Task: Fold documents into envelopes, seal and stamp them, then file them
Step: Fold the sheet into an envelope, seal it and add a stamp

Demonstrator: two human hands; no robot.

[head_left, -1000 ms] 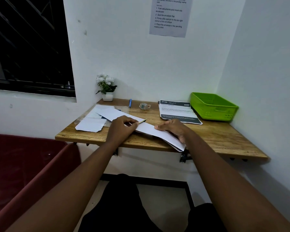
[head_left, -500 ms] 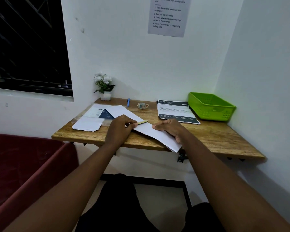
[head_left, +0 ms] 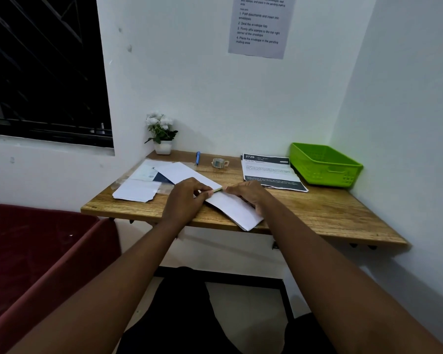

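A: Which way does the envelope (head_left: 230,203) run?

B: Long axis from 10 o'clock to 4 o'clock, its near end overhanging the desk (head_left: 317,213) edge.

A: The hands?

B: Left hand (head_left: 187,198) pinches a small green strip (head_left: 217,190) at the envelope's top edge; right hand (head_left: 248,194) curls over the envelope, pressing it down.

A: The green basket (head_left: 325,166)?

B: At 2 o'clock; contents not visible.

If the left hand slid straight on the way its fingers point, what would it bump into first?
The left hand points right, along the white envelope. It would probably meet the right hand first: their fingertips look nearly together at a small yellow-green strip.
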